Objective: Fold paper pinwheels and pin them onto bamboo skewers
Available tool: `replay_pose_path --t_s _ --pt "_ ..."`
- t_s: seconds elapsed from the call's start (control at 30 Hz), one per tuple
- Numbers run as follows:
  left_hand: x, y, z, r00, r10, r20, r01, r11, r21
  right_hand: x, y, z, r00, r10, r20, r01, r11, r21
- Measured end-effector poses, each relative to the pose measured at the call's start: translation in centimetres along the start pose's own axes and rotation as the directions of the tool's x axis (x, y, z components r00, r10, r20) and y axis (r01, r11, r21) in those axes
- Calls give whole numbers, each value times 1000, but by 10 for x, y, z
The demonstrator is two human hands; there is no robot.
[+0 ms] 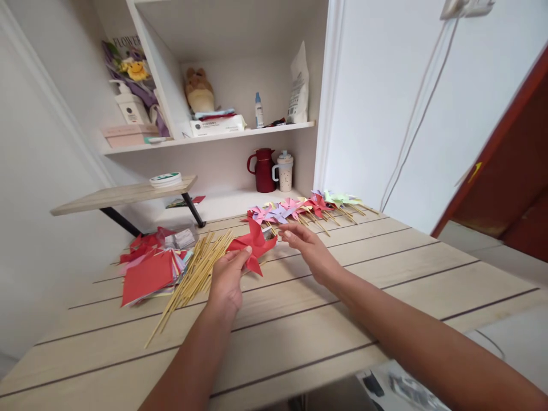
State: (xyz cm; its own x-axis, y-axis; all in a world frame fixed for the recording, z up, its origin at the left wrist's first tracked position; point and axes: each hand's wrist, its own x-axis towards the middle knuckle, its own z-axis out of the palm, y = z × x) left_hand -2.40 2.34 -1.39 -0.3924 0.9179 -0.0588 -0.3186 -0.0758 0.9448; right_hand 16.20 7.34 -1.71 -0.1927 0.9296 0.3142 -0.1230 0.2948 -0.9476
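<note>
The left hand (226, 278) pinches a red pinwheel (256, 244); the right hand (309, 246), loosely open, is just beside it. Sticks (197, 273) lie left of the left hand.

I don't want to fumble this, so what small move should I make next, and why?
Perhaps bring your right hand in to steady the red pinwheel: your left hand pinches it, while the right hovers close by, loosely open.

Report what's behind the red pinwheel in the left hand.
Behind the red pinwheel, more paper pinwheels lie on the table; a pale object shows partly, too covered to identify. Anything else there is hidden.
</note>
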Motion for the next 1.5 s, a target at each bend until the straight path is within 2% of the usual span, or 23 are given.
replay_pose_path --t_s 0.07,0.17,0.27,0.47,0.6,0.83,1.07,1.27,1.5 --pt "-2 0 1 1000 28 4 -28 999 34 1 -1 -2 985 -174 14 175 978 -117" --pt "-6 1 4 997 76 18 -77 990 118 0 -5 -6 900 -426 94 433 846 -313" --pt "-8 1 6 995 97 34 -102 973 206 -2 -6 -9 857 -487 166 510 763 -396" --pt "-10 1 9 994 92 51 -102 956 274 0 -6 -9 853 -473 222 519 722 -458" --pt "-13 2 11 994 84 71 -101 948 302 -1 -8 -6 867 -438 238 496 714 -495" --pt "-17 4 12 990 93 102 -122 935 332 -3 -11 -5 904 -370 215 428 775 -465" --pt "-18 3 14 987 96 132 -135 934 332 -1 -11 -4 920 -345 185 391 822 -414" --pt "-16 -2 15 995 50 85 -76 938 339 -1 -11 -4 935 -313 166 354 841 -410" --pt "-16 0 15 992 101 72 -121 919 376 -3 -13 -1 944 -297 141 328 869 -371"
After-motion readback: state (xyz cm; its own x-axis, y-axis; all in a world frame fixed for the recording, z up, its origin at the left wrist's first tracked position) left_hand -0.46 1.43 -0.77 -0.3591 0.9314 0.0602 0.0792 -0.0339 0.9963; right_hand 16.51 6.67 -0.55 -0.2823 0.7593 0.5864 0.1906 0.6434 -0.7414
